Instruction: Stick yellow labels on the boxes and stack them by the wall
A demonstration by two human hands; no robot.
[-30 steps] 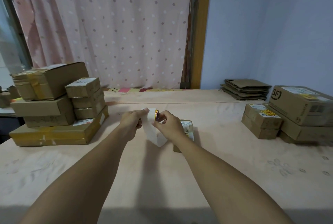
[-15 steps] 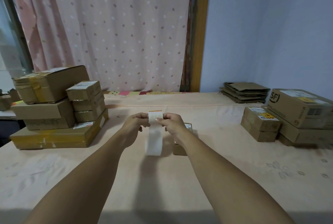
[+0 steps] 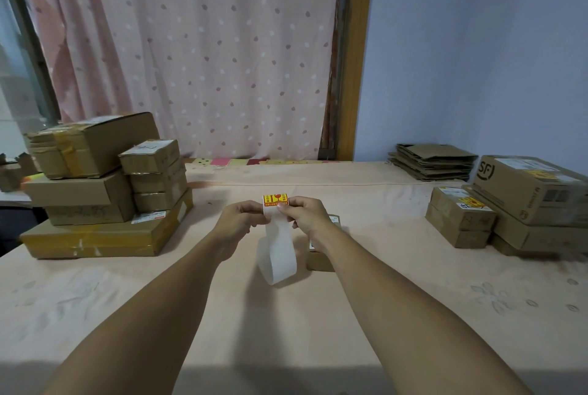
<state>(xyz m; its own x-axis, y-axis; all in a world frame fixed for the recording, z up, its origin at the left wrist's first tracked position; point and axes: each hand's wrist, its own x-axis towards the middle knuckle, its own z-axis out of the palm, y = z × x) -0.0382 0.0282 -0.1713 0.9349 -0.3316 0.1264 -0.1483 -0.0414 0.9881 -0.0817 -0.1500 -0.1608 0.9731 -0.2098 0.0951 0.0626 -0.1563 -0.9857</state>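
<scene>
Label (image 3: pixel 275 199) tops strip (image 3: pixel 278 251) above grip of left hand (image 3: pixel 237 223) and right hand (image 3: pixel 307 219).

A wide table (image 3: pixel 222 315) draped in pale peach cloth with faint flower prints carries everything. Near its middle sits a small brown cardboard box (image 3: pixel 319 262). Well to the left of that box lies a large flat cardboard box patched with yellow tape (image 3: pixel 95 240), with other boxes piled on it. Well to the right of the small box stands a low stack of brown cartons (image 3: pixel 458 229). Farther back on that same side lies a pile of flattened cardboard sheets (image 3: pixel 432 162).
</scene>
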